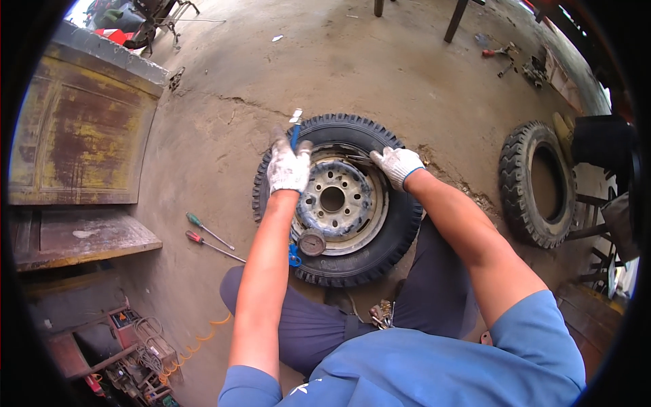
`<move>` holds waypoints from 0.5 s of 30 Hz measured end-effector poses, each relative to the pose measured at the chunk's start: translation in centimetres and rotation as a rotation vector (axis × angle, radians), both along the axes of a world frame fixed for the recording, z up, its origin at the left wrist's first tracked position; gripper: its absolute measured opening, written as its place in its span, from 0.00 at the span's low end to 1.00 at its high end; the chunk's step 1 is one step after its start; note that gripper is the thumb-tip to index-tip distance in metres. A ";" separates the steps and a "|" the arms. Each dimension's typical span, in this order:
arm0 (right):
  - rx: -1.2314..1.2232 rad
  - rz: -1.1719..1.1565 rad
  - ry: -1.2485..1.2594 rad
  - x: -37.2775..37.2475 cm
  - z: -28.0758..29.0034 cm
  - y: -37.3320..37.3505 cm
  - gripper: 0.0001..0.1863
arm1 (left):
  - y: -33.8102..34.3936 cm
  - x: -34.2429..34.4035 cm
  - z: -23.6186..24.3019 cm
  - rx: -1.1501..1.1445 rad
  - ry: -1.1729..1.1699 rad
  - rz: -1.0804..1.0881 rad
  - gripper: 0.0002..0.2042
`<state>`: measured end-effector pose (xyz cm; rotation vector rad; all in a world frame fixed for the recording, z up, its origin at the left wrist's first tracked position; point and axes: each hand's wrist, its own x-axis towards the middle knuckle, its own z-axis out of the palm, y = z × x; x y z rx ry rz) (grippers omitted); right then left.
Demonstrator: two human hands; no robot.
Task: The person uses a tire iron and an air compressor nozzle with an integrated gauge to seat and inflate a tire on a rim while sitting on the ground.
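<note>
A tyre [352, 266] on a steel wheel [352, 210] lies flat before me. My left hand [289, 166], in a soiled white glove, grips a blue tool [296, 134] with a pale tip at the tyre's upper left. My gloved right hand [399, 165] is closed on a thin metal tool [359, 158] at the rim's upper right; its exact shape is unclear. A round pressure gauge [312, 243] with blue fittings rests at the lower edge of the rim, beside my left forearm.
Two screwdrivers [207, 230] lie left of the wheel, near a worn wooden cabinet [85, 129]. A coiled orange hose [202, 339] runs to machinery [129, 346] at lower left. A loose tyre [515, 203] stands at right; tools [496, 53] lie on the floor beyond.
</note>
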<state>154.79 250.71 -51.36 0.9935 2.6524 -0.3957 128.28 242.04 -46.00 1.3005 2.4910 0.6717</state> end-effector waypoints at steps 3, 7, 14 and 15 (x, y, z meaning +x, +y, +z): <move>0.018 -0.029 0.033 1.0 -1.2 0.3 0.21 | 2.3 4.1 0.5 -0.148 -0.087 -0.214 0.37; -0.011 -0.041 0.074 0.5 -1.7 0.2 0.18 | 3.5 4.3 -3.6 -0.351 0.085 -0.482 0.30; -0.014 -0.101 0.044 0.2 -2.1 0.0 0.21 | 3.5 3.4 -6.1 -0.346 0.076 -0.448 0.30; -0.010 -0.120 0.036 0.2 -2.3 -0.2 0.22 | 3.4 3.5 -6.0 -0.353 0.083 -0.465 0.29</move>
